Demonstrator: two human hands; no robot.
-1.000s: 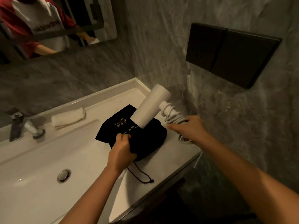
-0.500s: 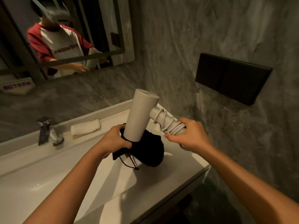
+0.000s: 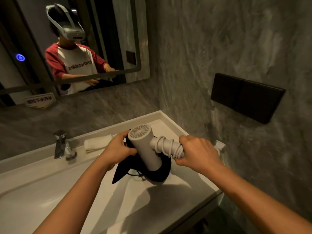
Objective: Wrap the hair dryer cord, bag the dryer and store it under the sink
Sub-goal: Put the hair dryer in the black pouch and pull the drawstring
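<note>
A white hair dryer (image 3: 145, 146) is held above the right end of the sink counter (image 3: 185, 193), its nozzle end pushed down into the mouth of a black drawstring bag (image 3: 158, 173). The vented rear end faces up towards me. Its cord (image 3: 166, 146) is coiled around the handle. My right hand (image 3: 195, 152) grips the wrapped handle. My left hand (image 3: 116, 151) pinches the bag's rim on the left side of the dryer barrel. A thin drawstring (image 3: 136, 174) dangles below the bag.
A chrome tap (image 3: 61, 144) and a folded white towel (image 3: 98, 143) sit at the back of the white basin. A mirror (image 3: 70, 48) hangs above. A dark wall panel (image 3: 246, 97) is on the right wall, and the counter's front edge drops off at lower right.
The bag has been lifted off the counter and drawn up around the dryer's nozzle. The dryer has tipped so its rear vent faces me. My view has tilted upward.
</note>
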